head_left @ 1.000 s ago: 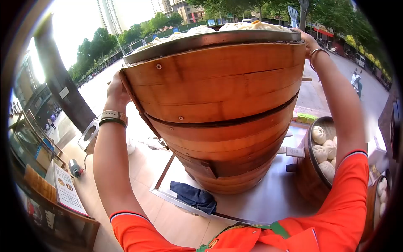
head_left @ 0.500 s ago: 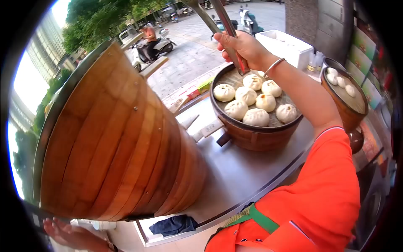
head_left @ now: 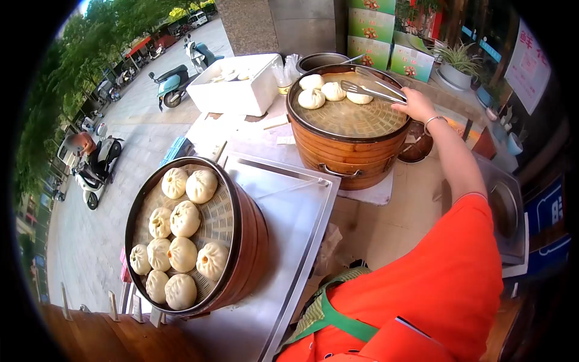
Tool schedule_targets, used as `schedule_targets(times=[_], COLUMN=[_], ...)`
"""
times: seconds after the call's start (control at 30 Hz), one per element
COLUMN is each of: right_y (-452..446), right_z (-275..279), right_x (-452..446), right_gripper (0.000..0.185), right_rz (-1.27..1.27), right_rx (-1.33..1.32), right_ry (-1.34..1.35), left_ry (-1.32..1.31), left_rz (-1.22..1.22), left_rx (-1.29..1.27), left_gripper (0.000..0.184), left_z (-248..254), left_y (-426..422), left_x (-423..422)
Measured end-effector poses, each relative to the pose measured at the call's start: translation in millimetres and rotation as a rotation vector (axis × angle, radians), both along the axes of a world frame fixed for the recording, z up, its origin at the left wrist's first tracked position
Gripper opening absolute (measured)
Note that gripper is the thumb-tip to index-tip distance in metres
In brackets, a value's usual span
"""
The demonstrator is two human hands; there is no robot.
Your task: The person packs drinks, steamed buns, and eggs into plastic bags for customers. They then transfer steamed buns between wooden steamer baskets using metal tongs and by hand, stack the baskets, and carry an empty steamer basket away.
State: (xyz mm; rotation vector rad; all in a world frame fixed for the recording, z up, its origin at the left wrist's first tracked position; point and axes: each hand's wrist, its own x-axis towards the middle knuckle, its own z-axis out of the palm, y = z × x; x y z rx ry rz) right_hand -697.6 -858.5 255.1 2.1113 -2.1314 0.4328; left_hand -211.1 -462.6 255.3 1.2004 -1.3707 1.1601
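Observation:
My right hand point(head_left: 416, 106) is closed around the handle end of metal tongs point(head_left: 381, 92). The tongs reach leftward over the far bamboo steamer point(head_left: 347, 148), their arms spread apart. Under their tips lies a white steamed bun point(head_left: 360, 98), partly covered; whether they touch it I cannot tell. More buns point(head_left: 312, 99) sit on the left side of that steamer's woven mat. Nearer to me, a second bamboo steamer point(head_left: 252, 232) holds several pleated buns point(head_left: 183, 253), a few with orange or green spots on top. My left hand is out of view.
The near steamer stands on a metal counter point(head_left: 289, 226). Behind it are a white foam box point(head_left: 235, 90) and a metal pot point(head_left: 322, 61). A wooden rim point(head_left: 114, 335) borders the lower left. Stacked cartons point(head_left: 369, 33) stand at the back, and a person sits on a scooter point(head_left: 96, 163) outside.
The view has swung right. My right hand has carried the tongs from above the near steamer to the far one. My left hand, seen at the lower left before, has left the view.

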Motion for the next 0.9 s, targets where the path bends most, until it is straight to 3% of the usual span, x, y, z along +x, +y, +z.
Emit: schedule_targets(times=[0.07, 0.17, 0.27, 0.5, 0.6, 0.67, 0.8, 0.9], right_y=[-37.2, -96.3, -138.5, -170.2, -181.7, -193.0, -179.0, -169.7], right_z=[-9.5, -24.1, -41.3, -54.4, -37.8, -38.8, -24.6, -19.1], right_x=[-35.8, -59.5, -55.7, -38.0, -46.7, -52.9, -56.6, -61.3], right_gripper=[0.063, 0.064, 0.062, 0.052, 0.052, 0.051, 0.049, 0.046], right_rz=[0.038, 0.326, 0.468, 0.536, 0.348, 0.28, 0.263, 0.349], right_rx=[0.051, 0.091, 0.068, 0.129, 0.689, 0.869, 0.967, 1.063], right_ry=[0.074, 0.177, 0.145, 0.098, -0.536, -0.726, -0.858, -1.151], left_ry=[0.018, 0.033, 0.045, 0.052, 0.061, 0.04, 0.072, 0.087], left_rz=[-0.047, -0.076, -0.088, -0.084, -0.095, -0.099, -0.135, -0.104], left_rx=[0.075, 0.273, 0.449, 0.561, 0.553, 0.541, 0.607, 0.637], left_gripper=[0.035, 0.04, 0.044, 0.04, 0.041, 0.043, 0.047, 0.047], left_z=[-2.7, 1.7, 9.8, 8.0, -5.1, -11.2, -12.9, -13.0], left_y=[-35.4, -69.5, -102.2, -143.0, -154.1, -157.5, -163.6, -165.7], left_x=[-40.9, -85.2, -122.0, -160.5, -160.4, -159.8, -163.1, -160.7])
